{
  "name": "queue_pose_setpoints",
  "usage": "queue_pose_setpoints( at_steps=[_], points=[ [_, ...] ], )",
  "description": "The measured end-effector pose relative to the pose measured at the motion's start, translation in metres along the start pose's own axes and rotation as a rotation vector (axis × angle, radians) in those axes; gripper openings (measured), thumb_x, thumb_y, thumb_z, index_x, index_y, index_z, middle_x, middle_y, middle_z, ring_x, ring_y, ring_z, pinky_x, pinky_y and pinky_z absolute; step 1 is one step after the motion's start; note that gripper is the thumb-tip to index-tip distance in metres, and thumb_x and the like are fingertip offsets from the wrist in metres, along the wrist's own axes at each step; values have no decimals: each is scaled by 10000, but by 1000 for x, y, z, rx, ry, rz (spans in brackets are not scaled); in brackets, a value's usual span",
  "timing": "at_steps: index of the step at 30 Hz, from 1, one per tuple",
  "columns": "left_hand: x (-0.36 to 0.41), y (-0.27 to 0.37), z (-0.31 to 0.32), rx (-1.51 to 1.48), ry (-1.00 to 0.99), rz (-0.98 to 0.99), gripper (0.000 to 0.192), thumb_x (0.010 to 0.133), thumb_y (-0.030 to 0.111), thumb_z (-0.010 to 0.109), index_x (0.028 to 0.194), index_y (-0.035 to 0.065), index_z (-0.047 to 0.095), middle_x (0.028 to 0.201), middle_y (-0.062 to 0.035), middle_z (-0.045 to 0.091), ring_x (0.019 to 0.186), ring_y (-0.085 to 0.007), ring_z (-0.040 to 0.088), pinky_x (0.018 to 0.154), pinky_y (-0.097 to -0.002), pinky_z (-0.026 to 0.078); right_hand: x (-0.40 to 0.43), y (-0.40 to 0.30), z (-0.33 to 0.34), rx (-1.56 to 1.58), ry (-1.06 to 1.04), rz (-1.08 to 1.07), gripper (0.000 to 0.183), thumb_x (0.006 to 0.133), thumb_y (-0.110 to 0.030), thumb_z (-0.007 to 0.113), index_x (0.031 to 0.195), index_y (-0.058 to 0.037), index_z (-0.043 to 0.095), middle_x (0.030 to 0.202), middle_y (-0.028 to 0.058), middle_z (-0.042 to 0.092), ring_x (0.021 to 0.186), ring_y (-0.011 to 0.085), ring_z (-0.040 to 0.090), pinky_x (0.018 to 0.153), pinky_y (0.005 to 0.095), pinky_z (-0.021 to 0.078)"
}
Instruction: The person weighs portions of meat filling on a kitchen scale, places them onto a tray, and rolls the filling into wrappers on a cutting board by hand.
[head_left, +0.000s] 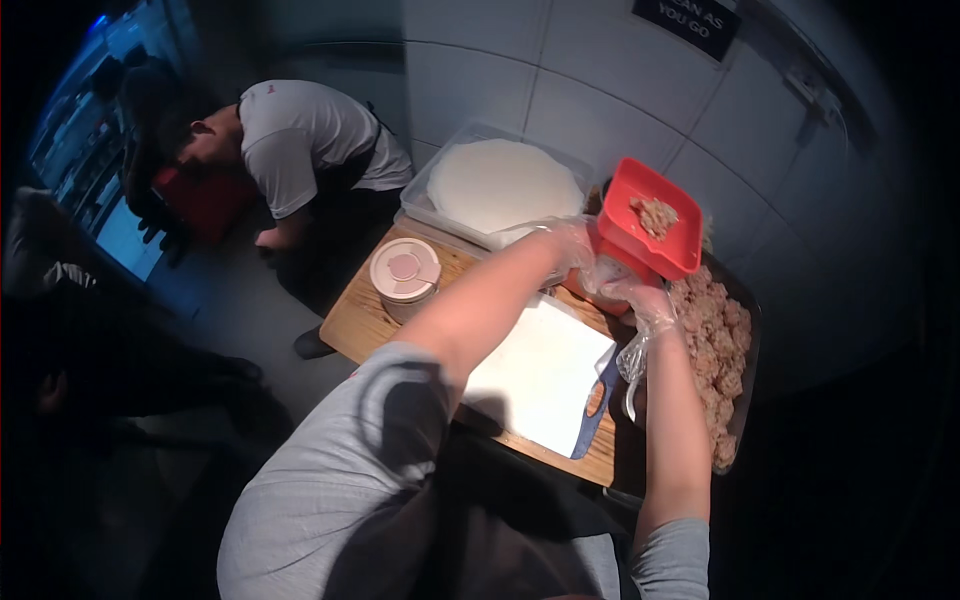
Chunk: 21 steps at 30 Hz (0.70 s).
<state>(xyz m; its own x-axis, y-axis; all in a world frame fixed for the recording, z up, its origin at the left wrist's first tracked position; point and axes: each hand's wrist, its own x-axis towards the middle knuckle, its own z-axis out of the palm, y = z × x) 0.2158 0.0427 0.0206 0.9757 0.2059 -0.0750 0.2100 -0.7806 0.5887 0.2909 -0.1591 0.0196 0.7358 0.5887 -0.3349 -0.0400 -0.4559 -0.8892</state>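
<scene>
My left hand (572, 246), in a clear plastic glove, is at the near left corner of a red plastic tray (628, 238). A small heap of chopped filling (658, 217) lies inside that tray. My right hand (643, 298), gloved likewise, is just below the tray, close to my left hand. Beneath the tray and between the gloves shows another red object (611, 301), mostly covered. Loose, crinkled plastic hides my fingers, so their grip is unclear. White sheets (536, 371) lie on a blue-handled cutting board (592, 427) in front of me.
A lidded jar (405, 271) stands on the wooden board (346, 324). Behind is a clear tub (450, 225) with round white sheets (506, 184), against a tiled wall (600, 90). Portions of minced meat (712, 330) fill a tray at right. A person (315, 142) crouches at left.
</scene>
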Motion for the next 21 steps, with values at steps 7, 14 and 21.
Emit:
queue_pose_setpoints(
  at_steps=[7,14,21],
  points=[
    [41,-57,6,-142,48,148,954,400,281,969,1267,72,630,1183,-170,700,1145,-333,647,1008,-421,502,7,14,30,389,-168,73,469,738,-243,792,1167,-102,663,1301,86,604,1241,279,524,1002,586,377],
    [34,-9,42,-332,69,35,815,567,317,855,1302,78,596,1222,-154,674,1163,-310,628,1014,-423,489,40,61,-13,437,-51,132,474,758,-154,698,1219,-59,639,1244,151,632,1217,362,537,1003,659,340],
    [19,-16,50,-494,116,10,685,734,354,742,1338,84,562,1261,-138,647,1181,-288,609,1021,-425,477,68,86,-11,562,-331,-326,461,725,-51,652,1183,-7,619,1090,116,666,1042,269,643,912,403,505]
  ],
)
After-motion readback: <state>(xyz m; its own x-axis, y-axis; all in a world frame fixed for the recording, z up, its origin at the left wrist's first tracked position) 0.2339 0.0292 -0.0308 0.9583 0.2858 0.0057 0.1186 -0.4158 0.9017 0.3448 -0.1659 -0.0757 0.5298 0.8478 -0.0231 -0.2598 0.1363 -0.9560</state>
